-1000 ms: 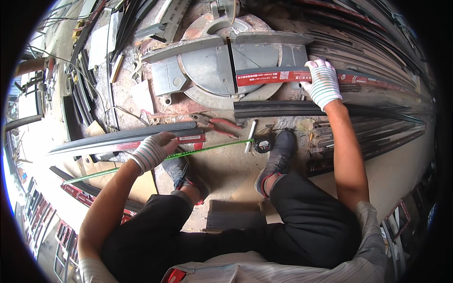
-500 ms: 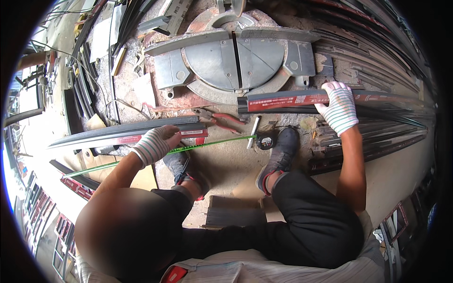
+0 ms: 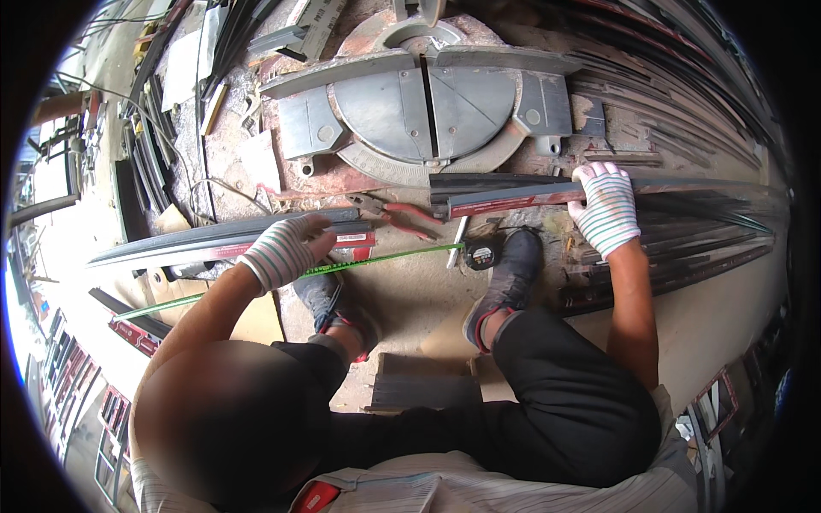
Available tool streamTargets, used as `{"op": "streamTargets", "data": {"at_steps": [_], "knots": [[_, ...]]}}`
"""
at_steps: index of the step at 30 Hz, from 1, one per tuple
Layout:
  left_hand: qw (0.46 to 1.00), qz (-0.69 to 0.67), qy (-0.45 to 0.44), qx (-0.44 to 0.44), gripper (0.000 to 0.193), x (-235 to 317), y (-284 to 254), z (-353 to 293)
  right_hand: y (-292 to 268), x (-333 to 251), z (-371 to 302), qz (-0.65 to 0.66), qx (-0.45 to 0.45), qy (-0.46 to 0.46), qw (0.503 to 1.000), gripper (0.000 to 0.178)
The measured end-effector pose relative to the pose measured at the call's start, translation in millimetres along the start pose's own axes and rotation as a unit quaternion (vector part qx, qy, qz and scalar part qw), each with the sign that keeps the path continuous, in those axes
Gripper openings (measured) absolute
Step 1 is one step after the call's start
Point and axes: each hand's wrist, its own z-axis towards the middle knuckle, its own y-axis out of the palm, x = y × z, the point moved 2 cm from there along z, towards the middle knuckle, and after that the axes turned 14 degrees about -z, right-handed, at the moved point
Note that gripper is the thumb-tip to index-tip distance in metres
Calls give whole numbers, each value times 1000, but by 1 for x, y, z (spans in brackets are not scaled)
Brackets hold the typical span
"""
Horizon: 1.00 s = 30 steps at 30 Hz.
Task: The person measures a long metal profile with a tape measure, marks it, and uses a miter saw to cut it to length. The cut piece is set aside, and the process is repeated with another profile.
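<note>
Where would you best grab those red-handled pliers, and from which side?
Probably around both red handles, from the person's side: they spread rightward, with the metal head pointing left. The red-labelled bar lies close to the upper handle's end, so the far side looks tighter.

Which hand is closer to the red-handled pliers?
Left. The left hand is just left of the pliers; the right hand is farther off, to their right.

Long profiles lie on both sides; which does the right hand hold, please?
The red-labelled profile right of the pliers; only that one is in the right hand.
</note>
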Motion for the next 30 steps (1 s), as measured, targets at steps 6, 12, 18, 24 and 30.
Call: {"op": "streamTargets", "data": {"at_steps": [6,12,18,24,30], "knots": [[991,113,65,-41,42,36,20,18,-15,3,-4,9,24,15,1000,37],[995,-3,89,-38,49,49,58,68,-28,6,-18,21,-11,19,1000,44],[989,-139,-45,-4,68,57,98,102,-25,0,-15,23,-52,-14,998,48],[969,-216,4,118,51,56,130,113,-34,9,-17,19,-62,-13,998,41],[906,-401,-1,137,36,34,133,117,-37,14,-20,41,-14,-30,999,42]]}}
